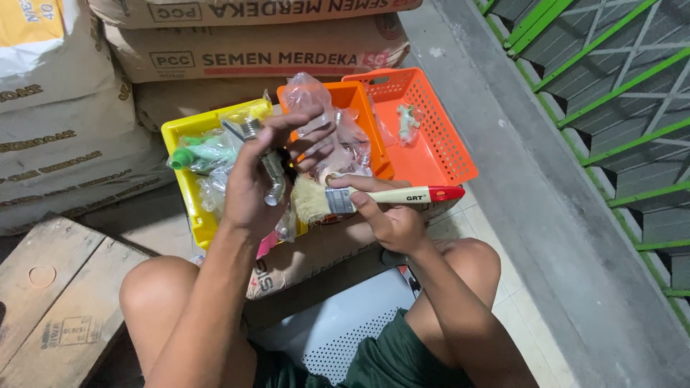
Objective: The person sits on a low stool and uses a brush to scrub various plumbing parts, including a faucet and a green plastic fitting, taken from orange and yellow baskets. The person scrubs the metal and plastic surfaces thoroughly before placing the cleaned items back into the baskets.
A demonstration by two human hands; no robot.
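Metal fitting (272, 171) in left hand (253, 188)

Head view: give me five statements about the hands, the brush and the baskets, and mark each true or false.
1. The right hand holds a paintbrush with a red-tipped handle. True.
2. The left hand is empty. False: it holds a metal fitting in a clear plastic bag.
3. The brush bristles point toward the left hand. True.
4. The yellow basket lies right of the orange baskets. False: it lies left of them.
5. The baskets rest on a wooden pallet. False: they rest on brown sacks.
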